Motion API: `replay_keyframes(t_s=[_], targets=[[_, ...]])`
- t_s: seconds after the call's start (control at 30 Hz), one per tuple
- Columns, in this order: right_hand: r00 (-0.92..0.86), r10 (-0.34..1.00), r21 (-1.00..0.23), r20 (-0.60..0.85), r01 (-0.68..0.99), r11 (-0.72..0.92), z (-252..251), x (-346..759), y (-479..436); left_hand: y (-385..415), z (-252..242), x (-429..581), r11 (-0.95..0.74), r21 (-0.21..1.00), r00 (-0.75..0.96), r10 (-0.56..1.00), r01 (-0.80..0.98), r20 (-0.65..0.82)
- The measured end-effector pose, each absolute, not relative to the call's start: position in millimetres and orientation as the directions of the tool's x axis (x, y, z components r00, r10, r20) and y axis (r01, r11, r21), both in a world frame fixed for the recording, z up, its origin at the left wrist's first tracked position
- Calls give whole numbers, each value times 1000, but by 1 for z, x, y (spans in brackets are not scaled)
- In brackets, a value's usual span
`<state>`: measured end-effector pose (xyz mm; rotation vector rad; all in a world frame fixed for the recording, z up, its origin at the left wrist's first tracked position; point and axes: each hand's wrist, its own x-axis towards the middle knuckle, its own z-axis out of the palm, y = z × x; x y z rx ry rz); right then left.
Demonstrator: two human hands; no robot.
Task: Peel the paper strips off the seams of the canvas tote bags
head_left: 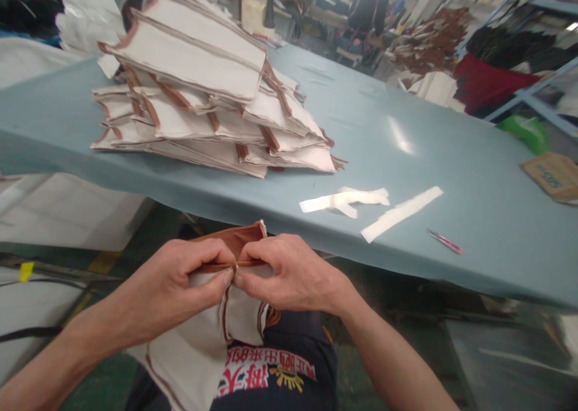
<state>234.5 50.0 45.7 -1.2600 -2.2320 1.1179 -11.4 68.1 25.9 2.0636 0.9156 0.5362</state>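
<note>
Cream cloth pinched at a brown-trimmed seam, below the table's near edge

The blue-green table [487, 218] slants from the left of the frame to the lower right; its near edge passes just above both hands. A stack of sewn cream pieces [194, 56] fills its upper left, and the surface stretches well away from it to the right. Near that edge, right of centre, lie two white strips [401, 214] and pink-handled snips [445, 241].

At lower centre, the cream fabric piece [185, 345] hangs over a dark apron [293, 330]. The left hand [189, 275] and right hand [284, 272] nearly meet, each thumb and forefinger closed narrowly on its brown-trimmed edge.
</note>
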Motion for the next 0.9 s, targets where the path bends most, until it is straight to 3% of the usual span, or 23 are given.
replay_keyframes(t_s=[0.23, 0.6, 0.9], targets=[[-503, 862, -698, -55, 637, 327, 66, 223, 45, 73, 33, -15, -384, 826, 651, 759, 412, 28], [-413, 891, -572, -189, 784, 242, 79, 206, 39, 72, 33, -16, -334, 852, 599, 800, 402, 31], [-418, 892, -657, -172, 724, 213, 70, 206, 43, 69, 35, -12, -374, 823, 508, 852, 428, 123]])
